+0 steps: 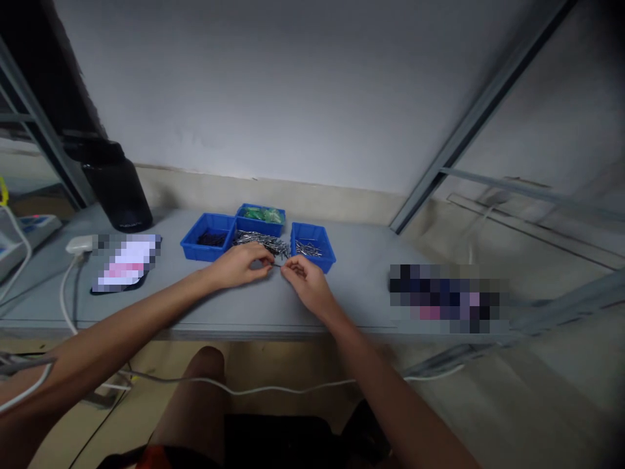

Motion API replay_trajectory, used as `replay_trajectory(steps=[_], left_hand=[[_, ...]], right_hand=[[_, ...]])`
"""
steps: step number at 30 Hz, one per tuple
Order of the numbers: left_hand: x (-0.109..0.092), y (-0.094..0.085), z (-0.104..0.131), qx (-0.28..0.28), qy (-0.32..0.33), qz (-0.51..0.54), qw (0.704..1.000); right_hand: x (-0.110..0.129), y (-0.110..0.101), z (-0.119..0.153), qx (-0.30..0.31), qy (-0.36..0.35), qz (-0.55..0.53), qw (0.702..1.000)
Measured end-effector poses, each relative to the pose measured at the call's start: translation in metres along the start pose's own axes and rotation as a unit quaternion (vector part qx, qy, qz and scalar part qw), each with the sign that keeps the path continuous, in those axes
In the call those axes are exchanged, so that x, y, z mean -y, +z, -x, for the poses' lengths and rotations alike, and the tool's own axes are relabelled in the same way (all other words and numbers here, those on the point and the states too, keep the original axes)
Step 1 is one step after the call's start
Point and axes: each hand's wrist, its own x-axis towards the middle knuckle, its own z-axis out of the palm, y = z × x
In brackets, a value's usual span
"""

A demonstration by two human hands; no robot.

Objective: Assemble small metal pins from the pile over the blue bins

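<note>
Two hands meet just before the loose pile of metal pins [261, 241]: left hand [243, 264] and right hand [305, 280] pinch fingertips together around something too small to identify, between blue bins [312, 244].

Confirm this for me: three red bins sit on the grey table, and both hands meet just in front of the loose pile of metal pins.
One thing is wrong: the bins are blue, not red, as the head view shows. The rest holds: there are three on the grey table, and the left hand and right hand meet before the metal pins.
</note>
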Motion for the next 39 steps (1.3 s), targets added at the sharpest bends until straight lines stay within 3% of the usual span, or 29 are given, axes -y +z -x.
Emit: replay_trajectory(steps=[3, 5, 8, 10, 12, 14, 17, 20, 22, 27, 33, 36, 39], left_hand=[[0.009, -0.022, 0.002, 0.022, -0.008, -0.118, 0.993], [0.021, -0.043, 0.006, 0.006, -0.088, -0.200, 0.976], [0.039, -0.070, 0.016, 0.037, -0.223, -0.289, 0.930], [0.044, -0.077, 0.021, 0.046, -0.257, -0.313, 0.913], [0.038, -0.070, 0.022, 0.027, -0.238, -0.316, 0.918], [0.022, -0.051, 0.017, 0.027, -0.202, -0.303, 0.931], [-0.007, -0.010, -0.001, 0.095, -0.147, -0.242, 0.954], [-0.023, 0.020, -0.021, 0.116, -0.219, -0.217, 0.944], [-0.023, 0.030, -0.031, 0.101, -0.275, -0.201, 0.935], [-0.009, 0.027, -0.037, 0.074, -0.315, -0.186, 0.928], [-0.006, 0.009, -0.008, 0.041, -0.340, -0.182, 0.922], [-0.010, 0.008, 0.011, 0.018, -0.320, -0.177, 0.931], [-0.014, 0.012, 0.018, 0.014, -0.255, -0.179, 0.950]], right_hand=[[-0.005, 0.000, -0.001, 0.013, 0.015, -0.015, 1.000], [-0.008, 0.001, -0.001, 0.001, 0.015, -0.002, 1.000], [-0.010, 0.002, -0.001, 0.016, 0.006, 0.024, 1.000], [-0.009, 0.003, -0.001, 0.029, 0.003, 0.037, 0.999], [-0.009, 0.004, -0.001, 0.033, 0.006, 0.045, 0.998], [-0.008, 0.004, -0.002, 0.034, 0.007, 0.051, 0.998], [-0.009, 0.003, -0.002, 0.032, 0.004, 0.067, 0.997], [-0.009, 0.003, -0.002, 0.029, -0.003, 0.076, 0.997], [-0.010, 0.003, -0.002, 0.029, -0.006, 0.076, 0.997], [-0.011, 0.004, -0.002, 0.032, -0.010, 0.072, 0.997], [-0.010, 0.003, -0.001, 0.041, -0.010, 0.079, 0.996], [-0.009, 0.003, -0.001, 0.030, -0.016, 0.086, 0.996], [-0.011, 0.004, -0.001, 0.011, -0.020, 0.097, 0.995]])
